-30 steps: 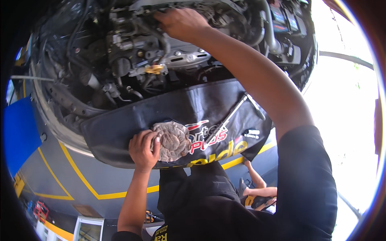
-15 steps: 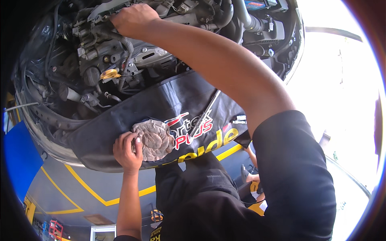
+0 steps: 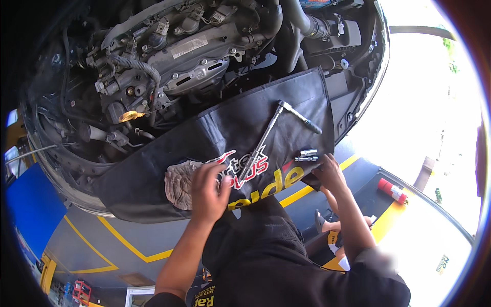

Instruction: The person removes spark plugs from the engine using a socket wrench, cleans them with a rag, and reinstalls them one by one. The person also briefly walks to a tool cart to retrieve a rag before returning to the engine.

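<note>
My left hand point(image 3: 208, 194) hovers over the right side of a crumpled brown-grey cloth point(image 3: 179, 185), its fingers apart and holding nothing. The cloth lies on a black fender cover point(image 3: 143, 174) draped along the car's front edge. Near the cover's right corner is my right hand point(image 3: 332, 176), fingers loosely spread, just beside two small chrome sockets point(image 3: 308, 153). Between the hands lies a ratchet wrench point(image 3: 302, 118) with a dark handle, joined to a long chrome extension bar point(image 3: 263, 138) that slants down toward the lettering.
Beyond the cover spreads the engine bay, with an engine point(image 3: 192, 56), a yellow dipstick handle point(image 3: 132, 116) and a ribbed intake hose point(image 3: 319, 28). A red fire extinguisher point(image 3: 393, 191) stands at right. Another person's leg point(image 3: 331, 225) shows below my right arm.
My right hand has come back from the engine to the sockets at the cover's right. My left hand has let go of the cloth's left edge and moved right.
</note>
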Action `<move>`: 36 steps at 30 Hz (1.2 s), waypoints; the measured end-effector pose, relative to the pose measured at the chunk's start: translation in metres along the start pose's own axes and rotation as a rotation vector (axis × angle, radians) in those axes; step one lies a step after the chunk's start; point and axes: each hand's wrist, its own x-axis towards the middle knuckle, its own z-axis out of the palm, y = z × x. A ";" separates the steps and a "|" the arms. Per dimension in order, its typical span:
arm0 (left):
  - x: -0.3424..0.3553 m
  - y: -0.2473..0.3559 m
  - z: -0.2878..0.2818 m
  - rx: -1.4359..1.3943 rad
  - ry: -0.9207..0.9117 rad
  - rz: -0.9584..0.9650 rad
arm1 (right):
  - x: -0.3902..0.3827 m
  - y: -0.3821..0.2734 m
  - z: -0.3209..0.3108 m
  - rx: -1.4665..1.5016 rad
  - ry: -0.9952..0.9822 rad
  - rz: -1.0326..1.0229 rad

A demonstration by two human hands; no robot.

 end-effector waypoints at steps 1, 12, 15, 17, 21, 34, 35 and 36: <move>0.012 0.014 0.023 0.025 -0.065 0.021 | 0.000 0.006 0.013 0.073 0.081 -0.024; 0.139 0.053 0.130 0.390 -0.003 0.089 | 0.011 0.022 0.039 0.321 0.311 -0.180; 0.148 0.056 0.132 0.341 0.022 0.068 | 0.016 0.025 0.041 0.369 0.294 -0.202; 0.148 0.058 0.131 0.283 0.059 0.090 | 0.015 0.022 0.044 0.484 0.271 -0.141; 0.140 0.066 0.128 -0.416 -0.206 -0.251 | 0.013 0.004 0.051 0.473 0.435 -0.053; 0.099 0.102 0.103 -0.625 -0.381 -0.127 | 0.008 0.017 0.062 1.068 0.336 -0.122; 0.096 0.104 0.100 -0.569 -0.402 -0.119 | 0.011 0.019 0.061 1.245 0.276 -0.076; 0.094 0.105 0.097 -0.522 -0.416 -0.110 | 0.014 0.021 0.058 1.246 0.326 -0.059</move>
